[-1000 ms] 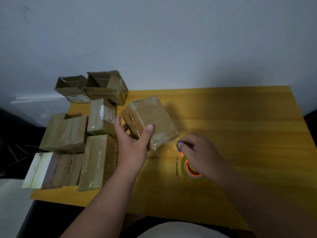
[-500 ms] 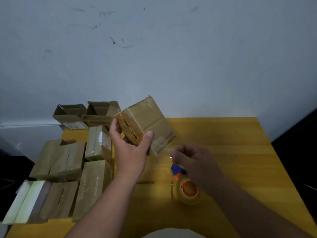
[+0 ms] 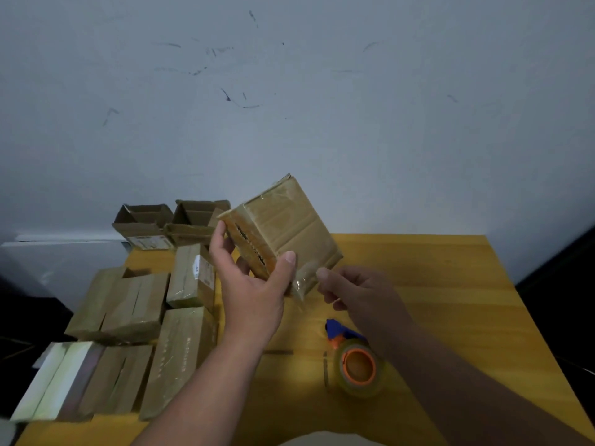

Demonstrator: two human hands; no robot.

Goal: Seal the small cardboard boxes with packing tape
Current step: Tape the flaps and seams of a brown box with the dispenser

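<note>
A small brown cardboard box (image 3: 283, 233) is gripped above the yellow wooden table (image 3: 434, 284) by the left hand (image 3: 254, 284), while clear tape at its corner is pinched by the right hand (image 3: 357, 294).

Small brown cardboard box (image 3: 283, 233) held tilted in the air above the yellow table (image 3: 434, 284), one corner up, clear glossy tape over its faces, dark gap along the seam on its left side. Loose clear tape end (image 3: 302, 286) hangs off its lower corner. Tape dispenser (image 3: 357, 365) lies on the table below the box: clear roll, orange core, blue cutter end pointing up toward the box.
</note>
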